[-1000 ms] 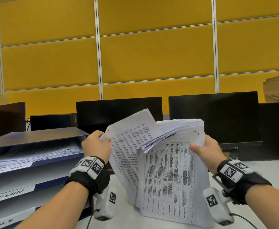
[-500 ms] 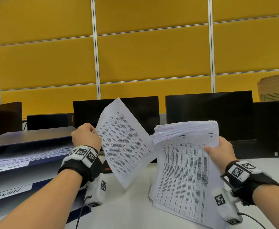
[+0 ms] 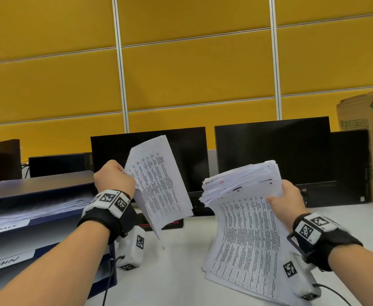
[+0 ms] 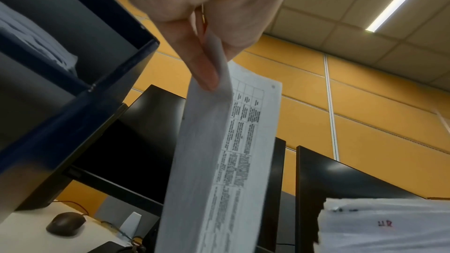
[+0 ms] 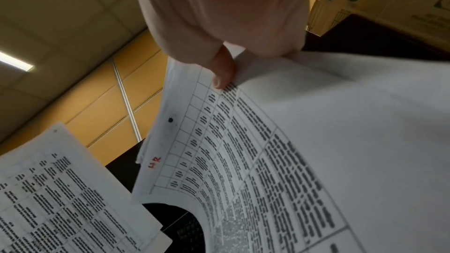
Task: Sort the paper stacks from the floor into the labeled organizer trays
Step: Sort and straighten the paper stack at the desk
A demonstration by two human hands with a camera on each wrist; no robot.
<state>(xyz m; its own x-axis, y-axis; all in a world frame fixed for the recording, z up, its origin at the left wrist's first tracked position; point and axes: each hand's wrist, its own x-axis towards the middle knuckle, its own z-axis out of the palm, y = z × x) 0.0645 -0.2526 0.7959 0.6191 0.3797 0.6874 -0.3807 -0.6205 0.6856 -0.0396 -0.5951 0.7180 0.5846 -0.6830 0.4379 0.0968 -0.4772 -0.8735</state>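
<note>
Thin sheaf of printed sheets [image 3: 159, 184], covered in table text, pinched at its top corner, hanging tilted just right of blue organizer trays [image 3: 48, 215]. Thick paper stack [image 3: 245, 235], top edges fanned, lower end resting on white desk. Tray labels partly legible: "ADMIN".

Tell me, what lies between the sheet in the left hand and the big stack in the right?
Nothing: in the head view only bare white desk and a dark monitor show between sheet and stack.

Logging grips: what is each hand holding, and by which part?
Left hand pinches a thin sheaf by its upper left edge; right hand grips the thick stack at its upper right edge.
</note>
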